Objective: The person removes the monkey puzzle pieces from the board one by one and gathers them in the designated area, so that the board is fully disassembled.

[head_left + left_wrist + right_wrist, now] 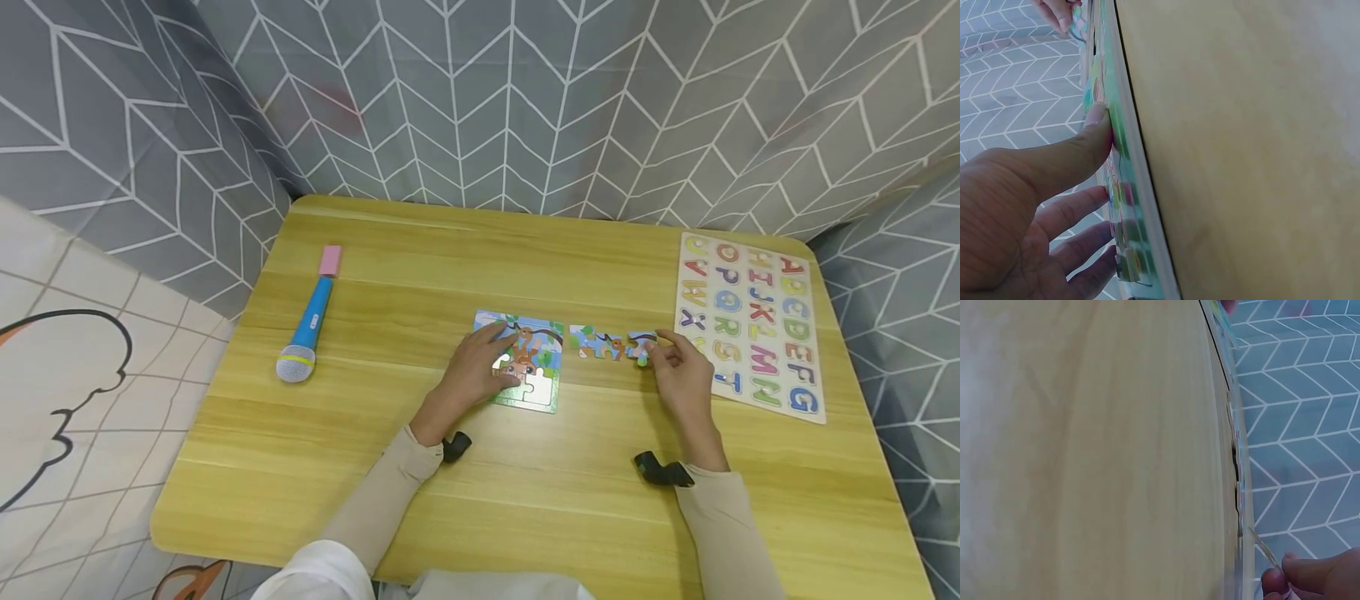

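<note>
A small jigsaw puzzle board [525, 405] with an animal picture lies at mid-table, partly filled, with bare white piece outlines in its lower half. My left hand [471, 371] rests on its left side. In the left wrist view, the thumb [1099, 128] and spread fingers touch the puzzle's face. To the right of the board, loose puzzle pieces [588, 338] lie in a row. At the row's right end my right hand [684, 375] pinches a puzzle piece [640, 340] between thumb and fingertips; in the right wrist view this piece [1265, 549] is tilted, one edge raised.
An alphabet board [776, 400] with coloured letters lies at the right, just beyond my right hand. A blue toy microphone [313, 312] and a pink block [330, 260] lie at the left. Grey patterned curtains [480, 108] hang behind the wooden table [375, 500].
</note>
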`<state>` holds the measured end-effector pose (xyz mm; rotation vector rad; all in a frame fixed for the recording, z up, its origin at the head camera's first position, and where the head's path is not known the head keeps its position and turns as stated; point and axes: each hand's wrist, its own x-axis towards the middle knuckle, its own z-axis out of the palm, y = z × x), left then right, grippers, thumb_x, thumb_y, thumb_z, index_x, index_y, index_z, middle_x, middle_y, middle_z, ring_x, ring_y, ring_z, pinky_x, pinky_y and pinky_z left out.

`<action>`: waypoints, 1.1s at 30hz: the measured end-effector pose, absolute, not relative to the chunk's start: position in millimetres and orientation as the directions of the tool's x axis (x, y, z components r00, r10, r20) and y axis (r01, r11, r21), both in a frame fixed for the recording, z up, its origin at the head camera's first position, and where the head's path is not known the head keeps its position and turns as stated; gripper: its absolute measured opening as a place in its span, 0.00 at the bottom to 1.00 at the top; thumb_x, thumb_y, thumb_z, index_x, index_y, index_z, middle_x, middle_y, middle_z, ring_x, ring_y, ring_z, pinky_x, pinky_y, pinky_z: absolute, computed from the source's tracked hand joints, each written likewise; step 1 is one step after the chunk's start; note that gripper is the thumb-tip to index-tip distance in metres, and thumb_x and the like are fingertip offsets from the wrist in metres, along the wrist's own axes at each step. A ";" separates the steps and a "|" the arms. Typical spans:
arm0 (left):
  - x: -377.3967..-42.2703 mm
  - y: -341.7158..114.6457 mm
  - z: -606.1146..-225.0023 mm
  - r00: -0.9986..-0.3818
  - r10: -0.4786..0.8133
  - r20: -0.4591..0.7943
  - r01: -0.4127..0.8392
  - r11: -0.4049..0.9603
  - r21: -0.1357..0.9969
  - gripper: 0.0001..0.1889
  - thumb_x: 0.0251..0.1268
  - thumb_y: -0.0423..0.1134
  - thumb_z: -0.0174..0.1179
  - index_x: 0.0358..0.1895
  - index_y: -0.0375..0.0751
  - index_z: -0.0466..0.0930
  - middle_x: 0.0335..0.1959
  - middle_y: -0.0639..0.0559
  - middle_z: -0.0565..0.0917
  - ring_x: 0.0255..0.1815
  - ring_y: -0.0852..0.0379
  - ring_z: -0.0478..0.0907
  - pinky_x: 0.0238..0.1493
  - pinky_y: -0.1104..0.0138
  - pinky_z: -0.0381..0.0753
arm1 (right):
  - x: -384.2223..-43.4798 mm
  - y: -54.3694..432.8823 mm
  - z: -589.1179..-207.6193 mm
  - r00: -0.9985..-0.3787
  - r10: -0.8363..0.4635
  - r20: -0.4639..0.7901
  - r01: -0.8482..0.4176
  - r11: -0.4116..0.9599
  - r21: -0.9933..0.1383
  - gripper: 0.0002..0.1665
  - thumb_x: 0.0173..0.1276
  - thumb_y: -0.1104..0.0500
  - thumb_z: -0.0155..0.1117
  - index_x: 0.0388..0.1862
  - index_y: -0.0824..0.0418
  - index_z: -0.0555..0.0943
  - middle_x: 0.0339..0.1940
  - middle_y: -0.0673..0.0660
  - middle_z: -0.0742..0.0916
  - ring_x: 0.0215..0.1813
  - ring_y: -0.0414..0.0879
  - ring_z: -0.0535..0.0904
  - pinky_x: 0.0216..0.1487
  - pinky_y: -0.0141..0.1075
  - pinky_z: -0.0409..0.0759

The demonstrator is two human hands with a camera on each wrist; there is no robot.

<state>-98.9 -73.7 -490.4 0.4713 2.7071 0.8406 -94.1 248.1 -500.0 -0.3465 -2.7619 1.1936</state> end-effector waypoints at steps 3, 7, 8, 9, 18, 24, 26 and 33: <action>-98.9 -73.0 -490.9 -0.912 0.380 -0.154 0.223 0.775 0.591 0.39 0.59 0.48 0.72 0.74 0.43 0.68 0.80 0.44 0.63 0.82 0.42 0.56 0.81 0.43 0.55 | -92.3 250.0 -501.0 -0.965 0.261 0.013 0.170 0.667 -0.725 0.23 0.75 0.52 0.62 0.63 0.62 0.81 0.34 0.66 0.89 0.22 0.26 0.74 0.20 0.26 0.71; -98.8 -73.5 -490.8 -0.913 0.378 -0.152 0.221 0.773 0.594 0.39 0.59 0.48 0.72 0.74 0.43 0.68 0.80 0.44 0.63 0.82 0.41 0.56 0.81 0.42 0.55 | -91.4 251.6 -500.3 -0.964 0.264 -0.015 0.198 0.685 -0.701 0.23 0.75 0.52 0.62 0.63 0.63 0.80 0.35 0.66 0.89 0.22 0.24 0.73 0.22 0.24 0.72; -98.8 -73.6 -490.7 -0.913 0.378 -0.152 0.221 0.773 0.595 0.39 0.59 0.48 0.72 0.74 0.43 0.68 0.80 0.44 0.63 0.82 0.41 0.56 0.81 0.42 0.54 | -91.3 251.9 -500.1 -0.964 0.266 -0.017 0.203 0.691 -0.694 0.23 0.75 0.52 0.61 0.62 0.63 0.80 0.35 0.66 0.89 0.22 0.23 0.73 0.23 0.24 0.72; -98.8 -73.7 -490.7 -0.913 0.378 -0.151 0.221 0.772 0.595 0.39 0.60 0.48 0.71 0.74 0.44 0.68 0.80 0.44 0.63 0.82 0.41 0.56 0.81 0.42 0.54 | -91.1 252.0 -500.0 -0.963 0.268 -0.020 0.208 0.695 -0.689 0.23 0.75 0.52 0.61 0.62 0.64 0.80 0.35 0.66 0.89 0.22 0.23 0.72 0.23 0.24 0.72; -98.3 -73.9 -491.6 -0.912 0.381 -0.151 0.225 0.773 0.593 0.39 0.60 0.49 0.71 0.74 0.43 0.68 0.80 0.44 0.63 0.82 0.41 0.56 0.81 0.41 0.54 | -90.6 251.2 -500.4 -0.966 0.258 0.026 0.186 0.758 -0.625 0.22 0.75 0.55 0.62 0.60 0.67 0.81 0.34 0.68 0.89 0.26 0.43 0.81 0.25 0.26 0.73; -97.8 -73.9 -490.1 -0.912 0.380 -0.152 0.225 0.776 0.589 0.39 0.61 0.49 0.71 0.74 0.43 0.68 0.79 0.43 0.63 0.82 0.41 0.56 0.81 0.41 0.55 | -90.4 251.9 -500.9 -0.965 0.256 0.061 0.170 0.783 -0.599 0.21 0.74 0.55 0.62 0.58 0.69 0.81 0.33 0.69 0.88 0.28 0.52 0.81 0.26 0.28 0.72; -97.7 -73.9 -489.4 -0.911 0.381 -0.155 0.225 0.777 0.587 0.39 0.61 0.49 0.70 0.74 0.43 0.68 0.80 0.43 0.63 0.82 0.41 0.56 0.81 0.41 0.55 | -90.2 251.5 -499.8 -0.964 0.258 0.069 0.169 0.788 -0.592 0.21 0.74 0.56 0.62 0.57 0.69 0.81 0.32 0.68 0.88 0.27 0.50 0.80 0.26 0.29 0.71; -97.3 -73.7 -489.4 -0.914 0.378 -0.146 0.224 0.772 0.595 0.39 0.61 0.49 0.71 0.74 0.43 0.68 0.79 0.43 0.63 0.81 0.41 0.57 0.81 0.41 0.55 | -88.6 243.0 -494.6 -0.972 0.217 0.096 0.114 0.783 -0.612 0.18 0.73 0.57 0.64 0.53 0.70 0.83 0.30 0.67 0.87 0.24 0.46 0.78 0.24 0.27 0.70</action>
